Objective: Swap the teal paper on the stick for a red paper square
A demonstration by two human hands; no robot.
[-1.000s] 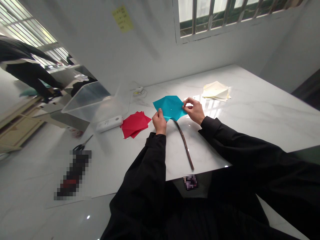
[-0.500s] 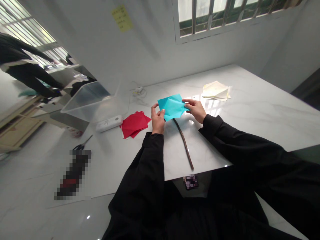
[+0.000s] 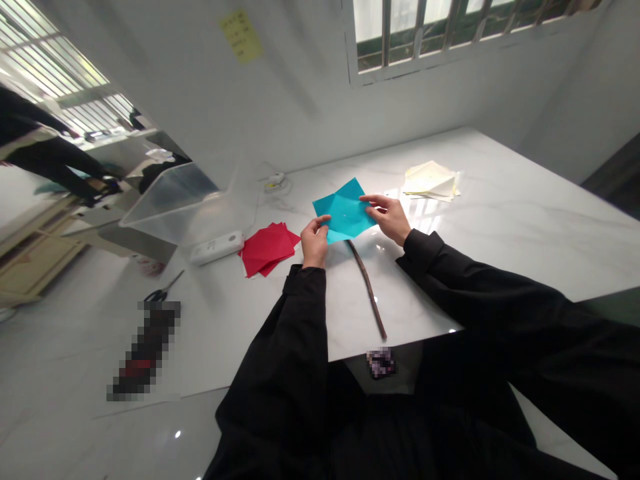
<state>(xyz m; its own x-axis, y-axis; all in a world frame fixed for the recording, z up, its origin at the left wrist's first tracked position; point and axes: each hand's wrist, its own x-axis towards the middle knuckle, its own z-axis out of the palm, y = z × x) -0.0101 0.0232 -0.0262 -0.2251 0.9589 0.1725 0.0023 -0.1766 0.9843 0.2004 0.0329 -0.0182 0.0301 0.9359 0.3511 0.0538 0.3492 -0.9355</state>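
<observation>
A creased sheet of blue paper is held up above the table between both hands. My left hand pinches its lower left edge between thumb and fingers. On the right side, my right hand grips the sheet's edge the same way. Below the paper a thin brown stick lies on the white table, its far end hidden behind the sheet. Red paper sheets lie in a pile just left of my left hand. Beyond my right hand rests a pile of cream paper.
A clear plastic bin and a white power strip stand to the left. Scissors lie nearer, beside a blurred-out dark item. A yellow note sticks to the wall. Another person stands at the far left.
The blue sheet has been tilted and opened flatter, its top corner now pointing up. My left fingers have shifted over its front edge. The person at far left has moved slightly.
</observation>
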